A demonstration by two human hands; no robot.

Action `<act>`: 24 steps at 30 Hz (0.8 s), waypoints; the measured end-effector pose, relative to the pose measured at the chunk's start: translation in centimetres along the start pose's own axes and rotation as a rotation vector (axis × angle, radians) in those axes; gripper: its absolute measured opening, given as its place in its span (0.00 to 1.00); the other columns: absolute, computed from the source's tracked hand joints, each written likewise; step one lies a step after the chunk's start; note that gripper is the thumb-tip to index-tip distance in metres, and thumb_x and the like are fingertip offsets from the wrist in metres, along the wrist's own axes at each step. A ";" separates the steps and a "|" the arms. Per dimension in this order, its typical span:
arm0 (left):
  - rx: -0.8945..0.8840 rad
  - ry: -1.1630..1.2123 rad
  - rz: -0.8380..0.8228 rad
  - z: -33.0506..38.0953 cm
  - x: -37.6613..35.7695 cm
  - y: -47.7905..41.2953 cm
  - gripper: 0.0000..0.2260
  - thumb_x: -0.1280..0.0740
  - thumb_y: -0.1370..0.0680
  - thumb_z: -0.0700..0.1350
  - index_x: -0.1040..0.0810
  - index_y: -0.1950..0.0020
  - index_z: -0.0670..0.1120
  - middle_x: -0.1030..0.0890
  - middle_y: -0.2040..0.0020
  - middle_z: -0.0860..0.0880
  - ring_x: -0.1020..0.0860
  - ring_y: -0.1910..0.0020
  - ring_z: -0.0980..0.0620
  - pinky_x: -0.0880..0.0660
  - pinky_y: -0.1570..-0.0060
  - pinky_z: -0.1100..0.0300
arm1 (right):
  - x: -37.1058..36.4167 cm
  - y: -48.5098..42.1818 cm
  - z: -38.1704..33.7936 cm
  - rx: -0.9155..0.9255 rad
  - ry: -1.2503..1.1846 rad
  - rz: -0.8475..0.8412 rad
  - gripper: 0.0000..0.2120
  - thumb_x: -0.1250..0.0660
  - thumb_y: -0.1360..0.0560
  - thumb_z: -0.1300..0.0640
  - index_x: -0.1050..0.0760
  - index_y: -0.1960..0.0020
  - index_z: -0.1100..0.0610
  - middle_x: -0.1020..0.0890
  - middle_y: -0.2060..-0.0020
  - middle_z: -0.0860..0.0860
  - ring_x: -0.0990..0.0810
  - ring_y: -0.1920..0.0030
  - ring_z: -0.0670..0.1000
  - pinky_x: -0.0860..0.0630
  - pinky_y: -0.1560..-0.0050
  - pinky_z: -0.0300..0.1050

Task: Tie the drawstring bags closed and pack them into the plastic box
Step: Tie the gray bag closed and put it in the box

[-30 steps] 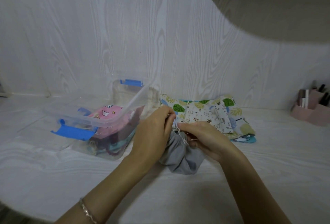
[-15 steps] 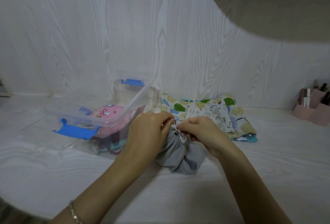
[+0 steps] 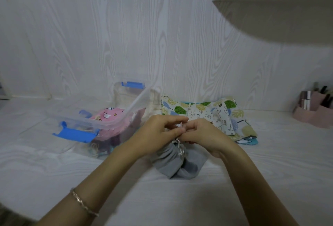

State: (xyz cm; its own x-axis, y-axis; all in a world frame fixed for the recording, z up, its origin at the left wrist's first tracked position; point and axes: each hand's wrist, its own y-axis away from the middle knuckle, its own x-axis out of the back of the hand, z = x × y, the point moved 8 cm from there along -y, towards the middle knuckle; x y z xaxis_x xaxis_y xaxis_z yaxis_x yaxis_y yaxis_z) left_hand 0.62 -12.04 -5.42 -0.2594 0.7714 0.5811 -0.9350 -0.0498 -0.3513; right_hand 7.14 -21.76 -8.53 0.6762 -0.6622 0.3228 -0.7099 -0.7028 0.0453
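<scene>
A grey drawstring bag (image 3: 177, 164) lies on the white table in front of me, its mouth gathered. My left hand (image 3: 158, 132) and my right hand (image 3: 201, 134) meet just above it, and each pinches the bag's white drawstring (image 3: 180, 147). A clear plastic box (image 3: 126, 110) with blue latches stands to the left, with a pink printed bag (image 3: 110, 116) and other bags inside. Behind my hands lies a pile of printed bags (image 3: 216, 116) with leaf and animal patterns.
A pink desk organiser (image 3: 313, 110) with small items stands at the far right by the wall. A rounded white shelf (image 3: 281, 9) juts out overhead at the upper right. The white panelled wall closes the table's far side.
Both hands have drawn closer together over the grey bag's mouth, working the drawstring. The cord now shows a knot or loop hanging below my fingers.
</scene>
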 end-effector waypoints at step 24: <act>0.286 0.388 0.212 -3.0 1.5 0.7 0.05 0.25 0.30 0.41 0.19 0.63 0.42 0.20 0.72 0.47 0.26 0.75 0.58 0.28 0.71 0.69 | 0.5 1.8 -2.4 0.386 0.355 0.356 0.07 0.27 0.28 0.60 0.15 0.52 0.50 0.16 0.67 0.49 0.18 0.66 0.50 0.19 0.61 0.46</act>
State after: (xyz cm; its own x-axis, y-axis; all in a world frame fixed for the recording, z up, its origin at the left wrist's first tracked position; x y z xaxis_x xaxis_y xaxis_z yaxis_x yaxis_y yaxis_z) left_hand 0.34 -9.02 -7.00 -0.3925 0.9009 0.1855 -0.9142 -0.3600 -0.1859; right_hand 5.67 -22.74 -6.06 0.2581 -0.7926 0.5525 -0.7125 -0.5423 -0.4452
